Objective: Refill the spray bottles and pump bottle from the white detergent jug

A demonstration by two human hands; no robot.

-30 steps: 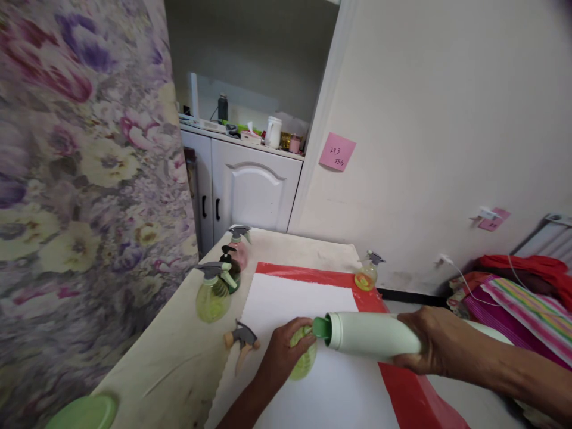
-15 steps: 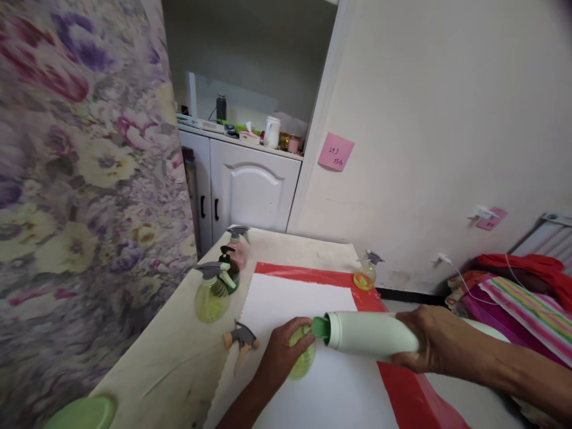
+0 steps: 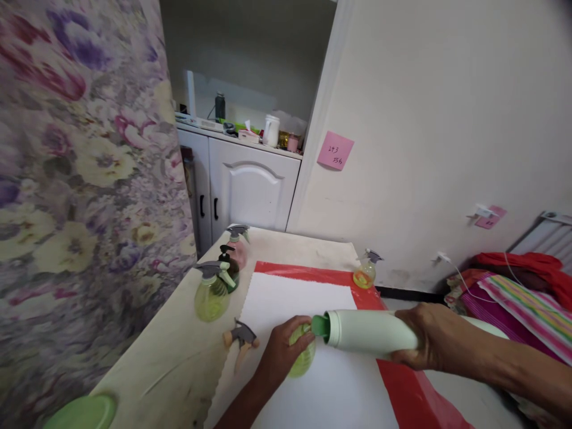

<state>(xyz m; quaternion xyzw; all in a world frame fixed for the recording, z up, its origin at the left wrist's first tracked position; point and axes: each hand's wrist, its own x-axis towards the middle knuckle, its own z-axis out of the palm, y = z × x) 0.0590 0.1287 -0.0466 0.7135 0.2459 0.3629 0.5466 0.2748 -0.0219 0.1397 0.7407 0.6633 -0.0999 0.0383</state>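
My left hand grips the upper part of a yellow-green clear spray bottle, its trigger top off, standing on the white sheet. With my right hand I hold a large pale green bottle tipped onto its side. Its green spout reaches to the spray bottle's mouth. Whether liquid is flowing I cannot make out. A loose grey and tan spray trigger head lies left of my left hand, at the sheet's edge.
Along the table's left side stand a yellow-green spray bottle, a dark green pump bottle and a pink spray bottle. A small yellow spray bottle is at the far right corner. A green lid-like disc lies near left.
Both hands and the two bottles hold nearly the same place. The whole view has shifted very slightly.
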